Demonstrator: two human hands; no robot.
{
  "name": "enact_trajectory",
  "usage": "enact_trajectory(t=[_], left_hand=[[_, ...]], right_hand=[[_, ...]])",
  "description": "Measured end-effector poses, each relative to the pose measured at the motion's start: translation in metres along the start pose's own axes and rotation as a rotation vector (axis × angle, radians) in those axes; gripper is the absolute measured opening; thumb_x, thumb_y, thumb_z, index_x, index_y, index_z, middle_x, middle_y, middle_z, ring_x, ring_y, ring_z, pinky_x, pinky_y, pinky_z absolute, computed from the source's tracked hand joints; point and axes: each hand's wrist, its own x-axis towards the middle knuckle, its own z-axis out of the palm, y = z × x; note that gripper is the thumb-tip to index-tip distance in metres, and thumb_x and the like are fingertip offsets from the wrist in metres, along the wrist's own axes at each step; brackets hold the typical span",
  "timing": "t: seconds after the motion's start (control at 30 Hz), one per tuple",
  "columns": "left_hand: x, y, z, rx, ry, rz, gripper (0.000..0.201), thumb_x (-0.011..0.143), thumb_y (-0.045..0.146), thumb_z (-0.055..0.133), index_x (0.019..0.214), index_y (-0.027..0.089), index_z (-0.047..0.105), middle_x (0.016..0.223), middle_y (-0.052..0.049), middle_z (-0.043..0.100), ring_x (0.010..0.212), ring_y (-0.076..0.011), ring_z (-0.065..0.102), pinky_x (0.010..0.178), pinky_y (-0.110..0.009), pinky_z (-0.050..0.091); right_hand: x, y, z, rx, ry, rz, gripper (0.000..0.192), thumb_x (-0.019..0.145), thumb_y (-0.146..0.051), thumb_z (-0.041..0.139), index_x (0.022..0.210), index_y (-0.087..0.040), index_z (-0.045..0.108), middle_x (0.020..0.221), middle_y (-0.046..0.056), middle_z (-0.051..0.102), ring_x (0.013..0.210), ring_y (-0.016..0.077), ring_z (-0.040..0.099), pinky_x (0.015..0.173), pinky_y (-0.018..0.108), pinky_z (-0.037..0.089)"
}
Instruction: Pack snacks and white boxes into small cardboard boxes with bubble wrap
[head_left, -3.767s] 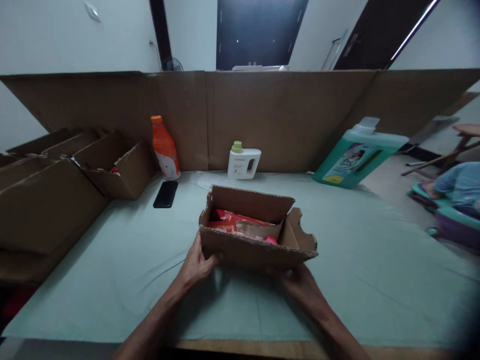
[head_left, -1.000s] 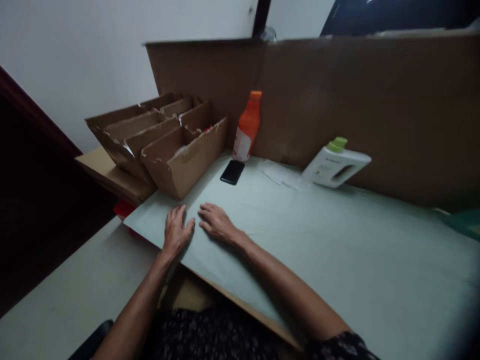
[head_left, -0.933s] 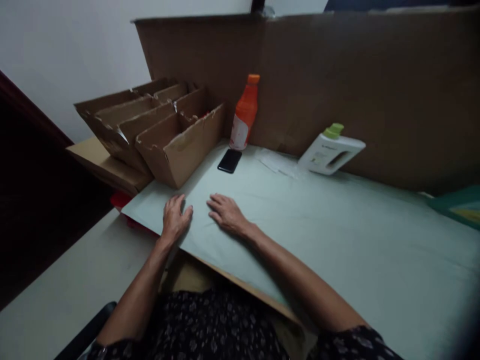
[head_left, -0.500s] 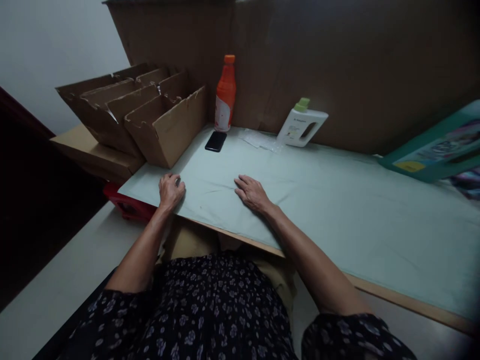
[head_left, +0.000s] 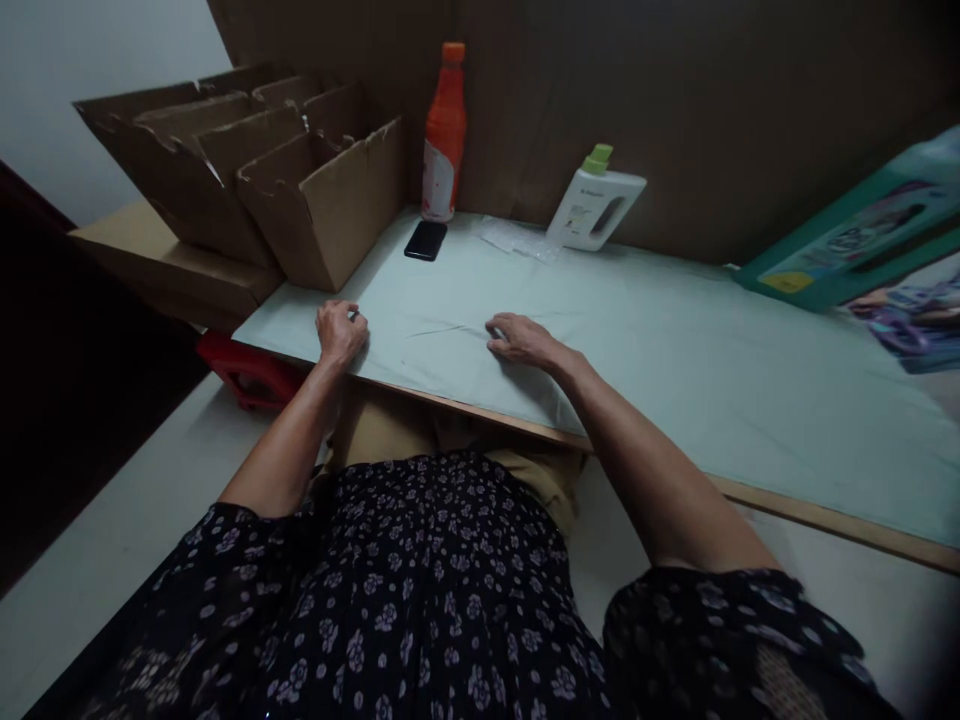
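Pale green cloth [head_left: 675, 340] covers the table, brown cardboard boxes [head_left: 315, 200] at the side. Orange bottle [head_left: 442, 130] with a white label, white jug [head_left: 596, 205] with a green cap, black phone [head_left: 425, 240], teal jug [head_left: 847, 245]. Black dress [head_left: 420, 600], small pale flowers.

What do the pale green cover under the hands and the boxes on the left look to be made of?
Green cover: seemingly thin matte cloth or paper; faint creases run between the left hand and right hand. Boxes: plain brown corrugated cardboard, matte, with ragged torn edges.
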Motion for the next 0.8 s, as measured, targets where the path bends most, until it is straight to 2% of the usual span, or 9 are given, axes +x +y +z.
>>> enact_trajectory(t=[0.3,0.57,0.8], left_hand=[[0.003,-0.006,-0.001,-0.053,0.012,0.028,0.036,0.095,0.037,0.062,0.125,0.017,0.059,0.128,-0.01,0.061,0.11,-0.0251,0.063,0.094,-0.048,0.055],[0.001,-0.005,0.002,-0.062,0.04,0.019,0.033,0.095,0.036,0.062,0.123,0.018,0.061,0.127,-0.01,0.062,0.11,-0.0238,0.063,0.093,-0.046,0.055],[0.001,-0.005,0.008,-0.059,0.081,0.022,0.034,0.095,0.036,0.062,0.123,0.017,0.06,0.125,-0.01,0.062,0.108,-0.0236,0.064,0.092,-0.046,0.056]], right_hand=[[-0.003,-0.012,-0.008,-0.034,-0.075,0.073,0.029,0.091,-0.023,0.06,0.119,-0.017,0.066,0.133,0.014,0.063,0.116,0.027,0.06,0.097,0.038,0.046],[-0.008,-0.01,-0.007,-0.064,-0.038,0.053,0.036,0.096,-0.036,0.061,0.126,-0.017,0.06,0.136,0.011,0.059,0.12,0.0256,0.059,0.101,0.049,0.048],[-0.009,-0.006,-0.007,-0.1,0.002,0.032,0.039,0.092,-0.024,0.057,0.129,-0.017,0.062,0.138,0.015,0.061,0.121,0.0285,0.06,0.099,0.038,0.046]])
